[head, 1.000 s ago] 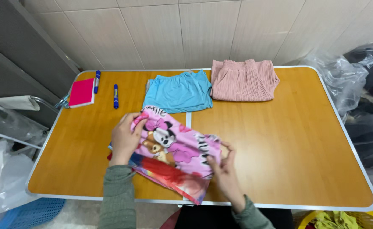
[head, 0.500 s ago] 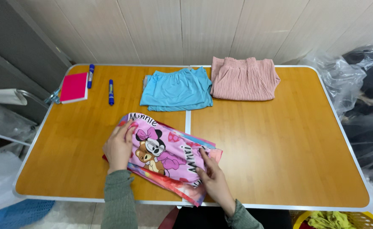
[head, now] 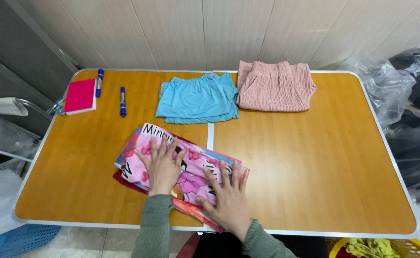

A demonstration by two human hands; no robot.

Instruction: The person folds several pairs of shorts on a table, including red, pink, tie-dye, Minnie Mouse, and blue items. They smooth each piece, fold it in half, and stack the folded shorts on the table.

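A folded pink cartoon-print garment [head: 198, 165] lies on the near part of the wooden table [head: 305, 162]. My left hand [head: 162, 167] rests flat on its left half, fingers spread. My right hand [head: 229, 200] presses flat on its near right corner, fingers apart. Neither hand grips the cloth. A red layer shows under the garment's near edge.
A folded light-blue garment [head: 198, 98] and a folded pink ribbed garment [head: 274, 86] lie side by side at the table's far edge. A pink notebook [head: 80, 95] and two blue markers [head: 122, 101] sit at the far left. Plastic bags [head: 405, 110] stand to the right, a blue basket [head: 21, 241] at lower left.
Both hands have let go of the garment's edges and now lie flat on top of it. The garment has settled flat on the table.
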